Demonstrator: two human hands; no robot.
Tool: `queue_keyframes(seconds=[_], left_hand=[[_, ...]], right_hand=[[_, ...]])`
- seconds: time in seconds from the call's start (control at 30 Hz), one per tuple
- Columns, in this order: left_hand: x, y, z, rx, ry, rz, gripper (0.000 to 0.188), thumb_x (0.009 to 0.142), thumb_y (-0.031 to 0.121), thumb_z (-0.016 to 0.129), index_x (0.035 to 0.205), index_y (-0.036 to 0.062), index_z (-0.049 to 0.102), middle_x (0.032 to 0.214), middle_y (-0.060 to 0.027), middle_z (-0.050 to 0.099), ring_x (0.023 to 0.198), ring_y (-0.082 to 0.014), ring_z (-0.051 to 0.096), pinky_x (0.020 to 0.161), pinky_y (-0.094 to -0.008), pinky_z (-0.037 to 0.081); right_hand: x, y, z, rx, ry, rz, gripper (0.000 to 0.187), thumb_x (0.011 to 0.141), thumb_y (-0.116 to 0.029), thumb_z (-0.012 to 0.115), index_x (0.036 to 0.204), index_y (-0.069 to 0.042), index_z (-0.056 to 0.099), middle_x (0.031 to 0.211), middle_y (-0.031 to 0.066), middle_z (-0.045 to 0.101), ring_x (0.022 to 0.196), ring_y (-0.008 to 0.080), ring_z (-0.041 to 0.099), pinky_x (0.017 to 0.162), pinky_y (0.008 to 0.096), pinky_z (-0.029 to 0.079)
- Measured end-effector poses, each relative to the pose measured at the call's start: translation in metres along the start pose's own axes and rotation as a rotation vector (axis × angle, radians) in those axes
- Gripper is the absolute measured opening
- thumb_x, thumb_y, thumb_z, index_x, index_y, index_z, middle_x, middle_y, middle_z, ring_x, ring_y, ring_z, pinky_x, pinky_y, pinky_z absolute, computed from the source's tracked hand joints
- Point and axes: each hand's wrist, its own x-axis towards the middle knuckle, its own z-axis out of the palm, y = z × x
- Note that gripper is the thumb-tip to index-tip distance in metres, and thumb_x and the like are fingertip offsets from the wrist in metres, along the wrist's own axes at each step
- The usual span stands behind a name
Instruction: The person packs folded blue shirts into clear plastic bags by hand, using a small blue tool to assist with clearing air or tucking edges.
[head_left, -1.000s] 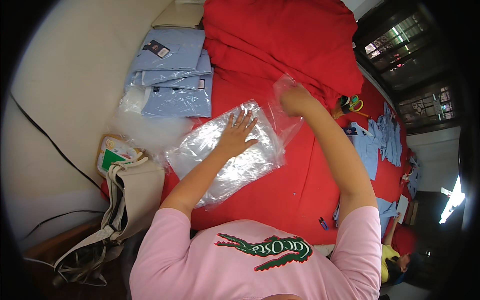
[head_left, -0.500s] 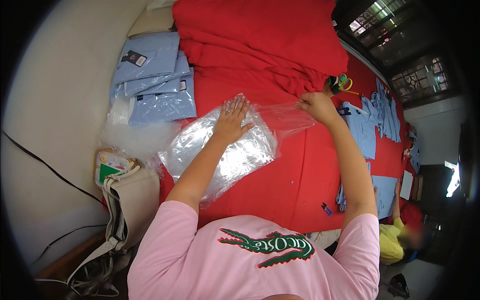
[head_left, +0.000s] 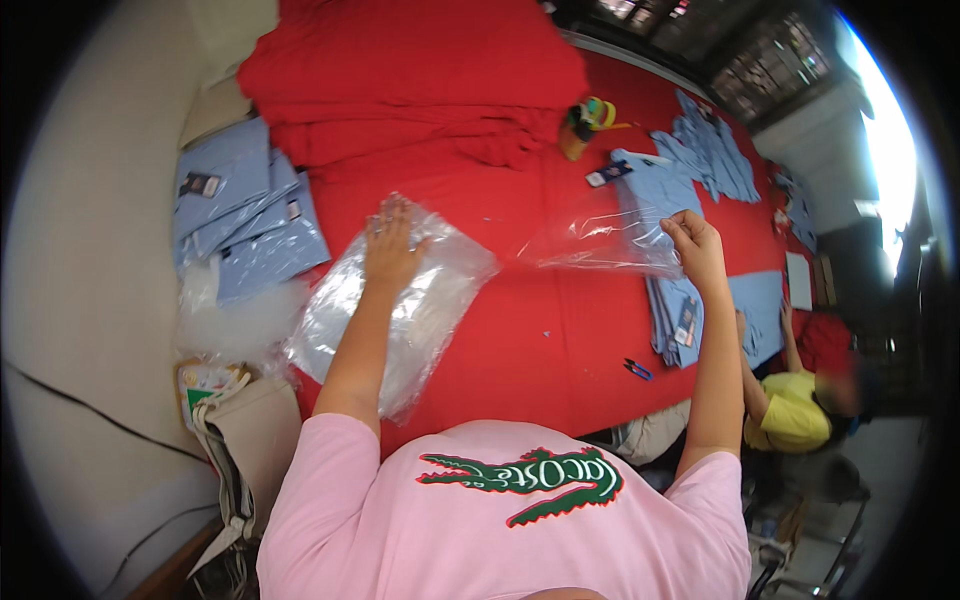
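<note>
Head view: right hand (head_left: 697,248) pinches one clear bag (head_left: 600,238) by its edge, bag extending left above red tablecloth (head_left: 510,350); left hand (head_left: 393,256) lies flat, open, on clear bag pile (head_left: 425,305). Bagged blue garments (head_left: 228,178) upper left; scissors (head_left: 602,112) in brown cup (head_left: 574,142).

Left hand (head_left: 395,252) lies flat, palm down; right hand (head_left: 697,250), well apart to the right, holds a pinch.

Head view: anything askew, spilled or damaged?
Mildly: the bagged blue shirts at left sit askew, edges fanned out instead of squared. Snips lie loose on the red cloth. Clear bags under the left hand lie flat; no spill or damage visible.
</note>
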Motion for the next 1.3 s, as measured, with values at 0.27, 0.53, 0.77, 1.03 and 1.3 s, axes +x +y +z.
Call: queue_keyframes(seconds=[0.27, 0.53, 0.77, 1.03, 1.3], left_hand=[[-0.010, 0.041, -0.049, -0.125, 0.213, -0.286, 0.097, 0.097, 0.039, 0.076, 0.172, 0.0068, 0.024, 0.177, -0.0285, 0.021, 0.165, -0.0439, 0.017, 0.133, -0.0580, 0.015], [-0.171, 0.248, -0.104, -1.794, -0.537, -0.403, 0.088, 0.106, 0.034, 0.069, 0.172, 0.0058, 0.018, 0.165, -0.0242, 0.045, 0.148, -0.0374, 0.051, 0.118, -0.0499, 0.048], [-0.182, 0.286, -0.111, -1.734, -0.506, -0.413, 0.047, 0.109, 0.008, 0.060, 0.155, 0.0003, 0.051, 0.138, -0.0220, 0.071, 0.121, -0.0304, 0.074, 0.100, -0.0397, 0.062], [-0.195, 0.410, -0.133, -1.619, -0.991, 0.127, 0.047, 0.099, 0.006, 0.076, 0.143, -0.0022, 0.064, 0.116, -0.0168, 0.080, 0.106, -0.0237, 0.079, 0.098, -0.0363, 0.062], [-0.179, 0.514, -0.026, -1.788, -1.342, -0.269, 0.068, 0.104, 0.041, 0.073, 0.154, -0.0002, 0.050, 0.146, -0.0218, 0.065, 0.130, -0.0285, 0.068, 0.110, -0.0433, 0.056]], right_hand=[[-0.157, 0.027, -0.040, 0.328, 0.367, -0.129, 0.019, 0.112, -0.009, 0.056, 0.124, -0.004, 0.070, 0.087, 0.0008, 0.074, 0.059, 0.0034, 0.055, 0.051, 0.0214, 0.040], [-0.271, 0.000, 0.119, -0.046, -0.036, -0.541, 0.034, 0.094, -0.012, 0.074, 0.128, -0.009, 0.073, 0.111, 0.0093, 0.079, 0.096, 0.0280, 0.076, 0.077, 0.0407, 0.063], [-0.277, 0.047, 0.048, 0.283, -0.201, -0.569, 0.032, 0.097, -0.019, 0.077, 0.126, -0.006, 0.074, 0.115, 0.0139, 0.079, 0.104, 0.0296, 0.076, 0.085, 0.0405, 0.061], [-0.267, 0.126, -0.073, 0.442, -0.184, -0.409, 0.045, 0.077, 0.000, 0.069, 0.121, -0.005, 0.075, 0.117, 0.0090, 0.077, 0.115, 0.0307, 0.070, 0.127, 0.0468, 0.033], [-0.374, 0.271, -0.119, 0.937, -0.436, 0.270, 0.010, 0.102, -0.003, 0.066, 0.110, 0.000, 0.070, 0.092, 0.0051, 0.074, 0.084, 0.0118, 0.070, 0.079, 0.0278, 0.055]])
